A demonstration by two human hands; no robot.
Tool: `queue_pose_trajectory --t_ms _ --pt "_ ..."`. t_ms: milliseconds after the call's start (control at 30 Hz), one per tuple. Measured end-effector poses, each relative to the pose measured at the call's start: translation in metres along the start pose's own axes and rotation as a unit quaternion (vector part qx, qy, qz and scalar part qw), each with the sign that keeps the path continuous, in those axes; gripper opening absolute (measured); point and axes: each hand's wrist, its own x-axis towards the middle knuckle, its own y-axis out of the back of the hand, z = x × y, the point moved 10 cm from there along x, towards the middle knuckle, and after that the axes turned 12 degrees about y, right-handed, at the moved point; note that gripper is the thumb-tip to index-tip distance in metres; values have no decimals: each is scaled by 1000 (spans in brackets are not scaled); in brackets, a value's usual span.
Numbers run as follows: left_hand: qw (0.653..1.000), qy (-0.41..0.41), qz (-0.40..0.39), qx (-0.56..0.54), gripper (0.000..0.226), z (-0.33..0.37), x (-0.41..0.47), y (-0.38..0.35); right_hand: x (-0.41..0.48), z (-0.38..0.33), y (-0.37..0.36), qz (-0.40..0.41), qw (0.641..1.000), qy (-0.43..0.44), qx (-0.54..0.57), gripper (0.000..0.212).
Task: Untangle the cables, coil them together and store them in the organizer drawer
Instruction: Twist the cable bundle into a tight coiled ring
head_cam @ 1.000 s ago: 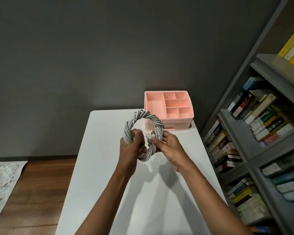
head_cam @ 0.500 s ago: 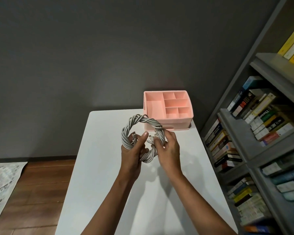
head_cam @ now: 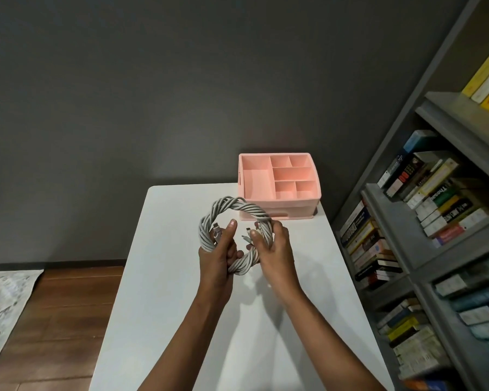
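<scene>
A ring of grey-white cables (head_cam: 239,207), twisted together into one thick coil, hangs in the air above the white table (head_cam: 158,263). My left hand (head_cam: 218,255) grips the coil's left side, thumb up along the inside. My right hand (head_cam: 274,246) grips the right side, thumb pressing plug ends against the coil. Small connector tips stick out inside the ring near both thumbs. The pink organizer (head_cam: 280,204) stands at the table's far right end, its top compartments empty and its front drawer closed, just behind the coil.
A grey bookshelf (head_cam: 424,230) packed with books runs along the right side, close to the table edge. A dark grey wall stands behind the table. Wooden floor and a pale rug (head_cam: 3,303) lie to the left.
The coil and both hands dropped a little and tilted flatter. My right hand shifted from pinching the plug ends to wrapping round the coil's right side.
</scene>
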Motion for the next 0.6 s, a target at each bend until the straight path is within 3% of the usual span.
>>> queue_pose_trajectory --t_ms 133,233,367,533,600 --pt "1000 -7 5 8 40 1 0 1 -1 9 -4 -12 996 -42 73 61" --pt "1000 -13 11 11 38 0 -1 2 -2 -1 -2 -11 1000 -4 15 58" --pt "999 -19 25 25 38 -1 -3 3 -2 -8 8 -1 999 9 -47 39" --pt "998 -20 47 37 29 1 -3 7 -5 -14 1 -86 974 11 -208 46" --pt "999 -18 35 33 31 2 -3 6 -3 -12 -4 -102 971 16 -218 45"
